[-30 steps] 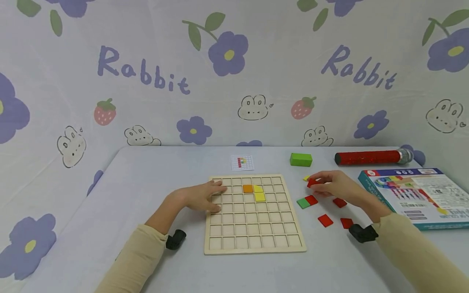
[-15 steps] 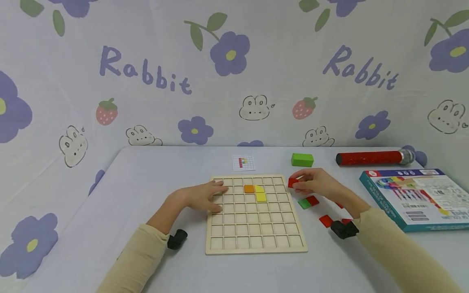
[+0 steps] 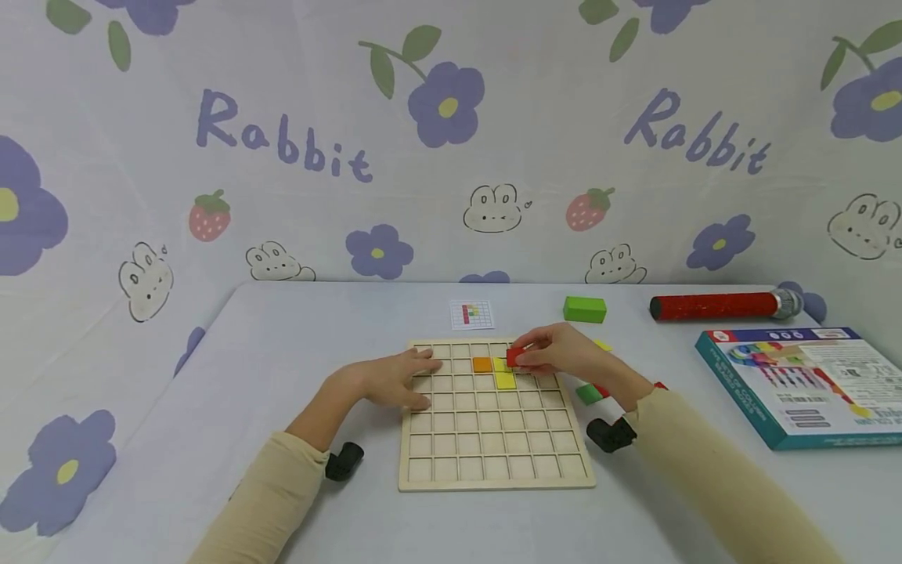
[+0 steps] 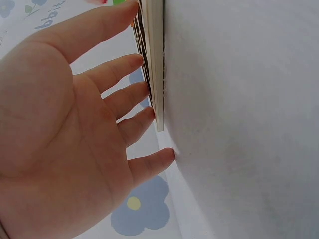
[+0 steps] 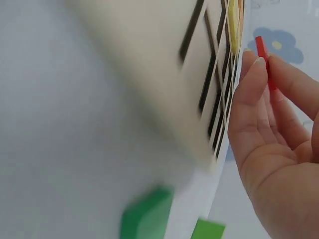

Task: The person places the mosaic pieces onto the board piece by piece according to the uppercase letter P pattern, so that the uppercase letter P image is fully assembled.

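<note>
My right hand (image 3: 564, 350) pinches a red square tile (image 3: 515, 356) between thumb and fingertips, over the upper right part of the wooden grid board (image 3: 496, 446). In the right wrist view the red tile (image 5: 261, 50) stands on edge between the fingers, raised off the board. An orange tile (image 3: 482, 365) and a yellow square tile (image 3: 505, 381) lie in board cells; a second yellow tile (image 3: 499, 364) is partly hidden by the red one. My left hand (image 3: 387, 379) rests with spread fingers on the board's left edge; the left wrist view shows its fingertips along that edge.
A pattern card (image 3: 472, 315) lies behind the board, with a green block (image 3: 584, 309) to its right. Further right are a red tube with a silver end (image 3: 719, 306) and a flat box (image 3: 796, 384). A green tile (image 3: 589, 394) lies beside the board, near red tiles partly covered by my right arm.
My right hand has carried the red tile leftward from the loose tiles to above the board. The left hand has stayed in place on the board's edge.
</note>
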The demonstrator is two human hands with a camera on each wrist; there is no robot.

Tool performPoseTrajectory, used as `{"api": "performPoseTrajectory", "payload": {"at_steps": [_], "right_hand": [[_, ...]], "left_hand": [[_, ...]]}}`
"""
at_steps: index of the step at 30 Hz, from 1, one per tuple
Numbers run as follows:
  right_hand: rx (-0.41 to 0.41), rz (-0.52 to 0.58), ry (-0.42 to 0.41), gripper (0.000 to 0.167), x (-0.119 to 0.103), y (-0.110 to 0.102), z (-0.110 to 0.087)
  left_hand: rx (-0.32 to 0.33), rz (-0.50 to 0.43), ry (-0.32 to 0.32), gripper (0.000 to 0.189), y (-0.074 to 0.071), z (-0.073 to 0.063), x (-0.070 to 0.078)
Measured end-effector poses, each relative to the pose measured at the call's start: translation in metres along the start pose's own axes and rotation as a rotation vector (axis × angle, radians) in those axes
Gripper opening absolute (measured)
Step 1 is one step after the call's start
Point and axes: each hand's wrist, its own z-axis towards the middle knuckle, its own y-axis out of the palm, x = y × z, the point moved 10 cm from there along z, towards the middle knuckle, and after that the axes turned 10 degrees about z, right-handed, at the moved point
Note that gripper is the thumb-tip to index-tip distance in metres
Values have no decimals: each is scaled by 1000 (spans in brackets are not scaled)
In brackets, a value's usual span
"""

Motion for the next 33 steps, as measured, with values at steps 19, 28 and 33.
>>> {"api": "performPoseTrajectory", "payload": {"at_steps": [19,28,33], "right_hand": [[28,17,77,26,-12,45,26],[79,-69,64,22,-19,55,30],[111,-142,50,22,-23,58,32]], "left_hand": [[-6,6,-12,66,0,0,0],[-5,18,-3,67,0,0,1],[-2,20,-5,67,0,1,-1]]}}
